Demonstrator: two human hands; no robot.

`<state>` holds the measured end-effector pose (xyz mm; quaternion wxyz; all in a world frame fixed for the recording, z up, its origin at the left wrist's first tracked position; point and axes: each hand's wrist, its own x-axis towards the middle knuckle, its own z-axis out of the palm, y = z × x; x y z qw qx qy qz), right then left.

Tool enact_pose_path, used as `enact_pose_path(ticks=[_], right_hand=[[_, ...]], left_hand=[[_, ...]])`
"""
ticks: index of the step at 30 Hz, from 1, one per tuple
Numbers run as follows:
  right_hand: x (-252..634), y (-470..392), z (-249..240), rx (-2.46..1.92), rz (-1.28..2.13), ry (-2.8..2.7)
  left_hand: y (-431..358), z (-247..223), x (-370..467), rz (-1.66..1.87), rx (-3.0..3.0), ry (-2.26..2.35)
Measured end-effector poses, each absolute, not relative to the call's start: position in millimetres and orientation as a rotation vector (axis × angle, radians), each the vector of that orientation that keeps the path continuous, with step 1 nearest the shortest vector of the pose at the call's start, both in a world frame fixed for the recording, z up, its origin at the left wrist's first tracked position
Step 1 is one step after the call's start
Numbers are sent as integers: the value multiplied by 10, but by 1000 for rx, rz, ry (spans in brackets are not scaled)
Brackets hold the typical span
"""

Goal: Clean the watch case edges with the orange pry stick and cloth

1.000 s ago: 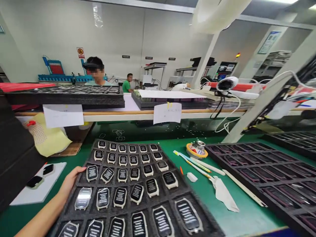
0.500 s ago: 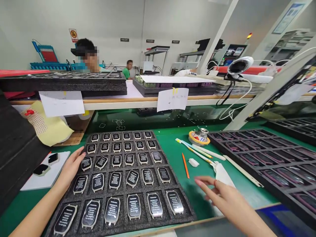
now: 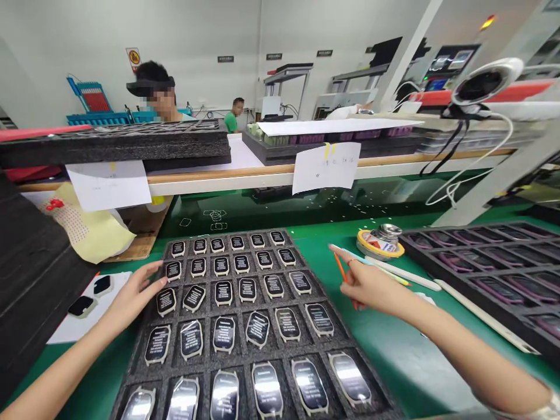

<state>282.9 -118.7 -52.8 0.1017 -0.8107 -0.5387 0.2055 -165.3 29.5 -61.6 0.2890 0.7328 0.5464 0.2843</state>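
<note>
A black foam tray (image 3: 306, 268) lies on the green bench in front of me, its pockets filled with several watch bodies (image 3: 223, 291) with black labelled faces. My left hand (image 3: 133, 294) rests open on the tray's left edge, fingertips by the second row. Just right of the tray, my right hand (image 3: 371, 283) hovers with fingers spread, forefinger pointing left and up. It is over an orange pencil (image 3: 340, 268) and holds nothing.
A second dark tray (image 3: 485, 262) of purple-tinted parts lies at the right. A small round tin (image 3: 380, 242), white sticks (image 3: 406, 279) and a white card with two dark parts (image 3: 83, 304) lie around. Foam stacks (image 3: 35, 268) stand at left. Two people are behind the shelf.
My right hand has come up from the lower right to beside the tray, over the orange pencil. The left hand has slid slightly up the tray's edge. The view has shifted.
</note>
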Motion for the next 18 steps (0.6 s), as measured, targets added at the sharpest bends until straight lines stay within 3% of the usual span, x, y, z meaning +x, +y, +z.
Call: enact_pose_path(ticks=[7,13,18], right_hand=[[2668,-443,-563,-1426,993,-1166],[2542,313,-973,-1285,805,-945],[2670,490,-1232,-1277,690,-799]], left_hand=[[585,-265,-446,542,2447,967],[841,-564,811,316,2627,682],[1040,-809,1186,381,2686,523]])
